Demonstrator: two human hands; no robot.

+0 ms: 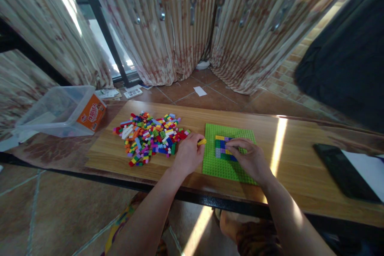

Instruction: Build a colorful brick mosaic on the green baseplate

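One green baseplate [214, 167], partly hidden

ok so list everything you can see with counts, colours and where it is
tabletop: one, wood-brown, centre
loose bricks: too many to count, mixed colours, piled left
held brick: at least one, yellow, in left hand
baseplate: one, green, right of pile
placed bricks: several, mixed colours, on baseplate
bin: one, clear with orange label, far left
flat object: one, black, right end
white sheet: one, white, over flat object
floor paper: one, white, beyond tabletop
curtains: several, cream and reddish, behind
floor: one, brownish tiles, below
left hand: one, bare, beside baseplate
right hand: one, bare, over baseplate
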